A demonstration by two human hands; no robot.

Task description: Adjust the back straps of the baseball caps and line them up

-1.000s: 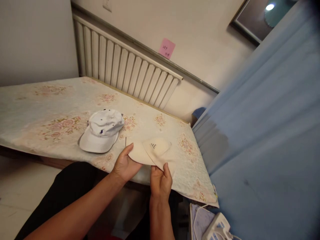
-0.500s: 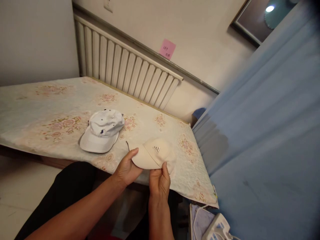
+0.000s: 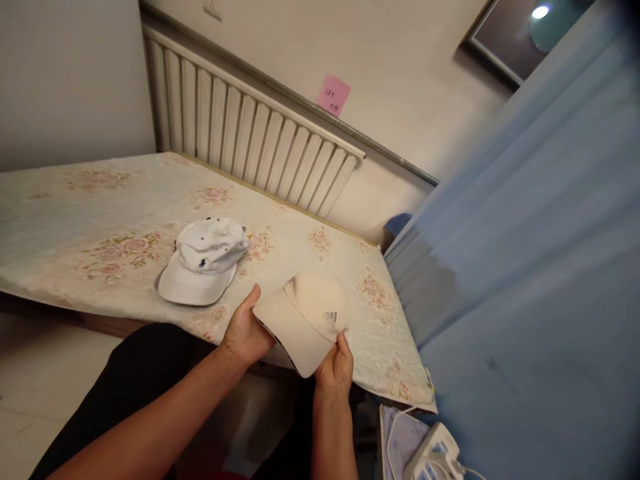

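Turning cream cap [image 3: 310, 313] above the front edge of the table [image 3: 165, 200]: brim has swung toward the person, cap remains in hand. Left hand [image 3: 245, 331] cups brim, right hand [image 3: 336, 363] grips opposite side. White cap [image 3: 203, 260] sits near front edge.

Smooth matt cream cap [image 3: 304, 320], wrinkled-cloth white cap [image 3: 210, 253]

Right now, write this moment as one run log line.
left hand: holding cream cap by brim | right hand: holding cream cap near logo | white cap: on floral cloth, left of cream cap
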